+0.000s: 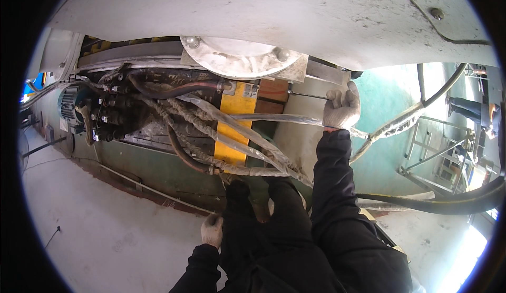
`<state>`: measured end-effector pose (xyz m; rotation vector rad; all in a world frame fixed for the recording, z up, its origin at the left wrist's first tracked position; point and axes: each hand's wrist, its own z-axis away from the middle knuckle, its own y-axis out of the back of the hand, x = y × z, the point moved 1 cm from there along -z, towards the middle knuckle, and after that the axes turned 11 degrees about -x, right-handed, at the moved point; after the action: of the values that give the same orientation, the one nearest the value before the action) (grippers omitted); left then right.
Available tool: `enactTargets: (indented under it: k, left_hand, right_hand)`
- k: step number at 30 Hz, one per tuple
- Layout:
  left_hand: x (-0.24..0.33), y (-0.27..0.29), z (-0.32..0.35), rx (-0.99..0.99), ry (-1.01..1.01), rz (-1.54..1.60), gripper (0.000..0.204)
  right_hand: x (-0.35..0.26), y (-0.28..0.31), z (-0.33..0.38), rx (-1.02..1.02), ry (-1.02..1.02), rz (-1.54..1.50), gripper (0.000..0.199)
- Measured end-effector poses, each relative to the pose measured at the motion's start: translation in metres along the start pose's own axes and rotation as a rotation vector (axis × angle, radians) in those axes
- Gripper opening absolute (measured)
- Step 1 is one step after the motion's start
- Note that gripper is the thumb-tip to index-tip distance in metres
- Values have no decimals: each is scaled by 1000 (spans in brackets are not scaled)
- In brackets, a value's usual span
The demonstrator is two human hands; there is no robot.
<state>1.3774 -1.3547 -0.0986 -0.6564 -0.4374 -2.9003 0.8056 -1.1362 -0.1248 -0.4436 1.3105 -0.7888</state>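
My right hand [341, 109], in a pale work glove, is closed on a thin metal rod [308, 96] at the right of the machine. The rod points left toward a reddish-brown block [273, 90] beside a yellow block [232, 124]; whether its tip touches cannot be told. Below the right wrist passes a hose wrapped in clear film [284, 117]. Low beside my thigh, my gloved left hand [212, 231] is curled closed at the end of a thin pale pipe [168, 193]. What its fingers hold, if anything, is hidden.
Wrapped hoses [253, 140] cross in front of my legs. A green motor [68, 106] stands at the left. Overhead hangs a large white casing [263, 8] with a round bolted flange [237, 58]. A thick black hose [453, 203], a metal frame [437, 150] and another person [477, 113] are at the right.
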Motion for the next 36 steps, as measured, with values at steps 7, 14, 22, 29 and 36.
enactTargets:
  k: [7, 14, 22, 29, 36]
  left_hand:
    - [-7, 1, -1, -11, 21, 49, 36]
    - [-14, 0, -6, 1, 10, 74, 35]
    - [-1, 3, -4, -16, -5, 121, 31]
    - [-22, -1, -11, -19, -22, 164, 31]
    - [-16, 12, -17, 28, -15, 137, 32]
  right_hand:
    - [0, -8, 8, -34, 70, 43, 32]
    - [1, -7, 8, -218, 71, 73, 29]
    - [6, -51, 32, -248, 141, 244, 18]
    - [39, -91, 72, -198, 349, 749, 12]
    - [198, -98, 159, -1244, 45, 2449, 18]
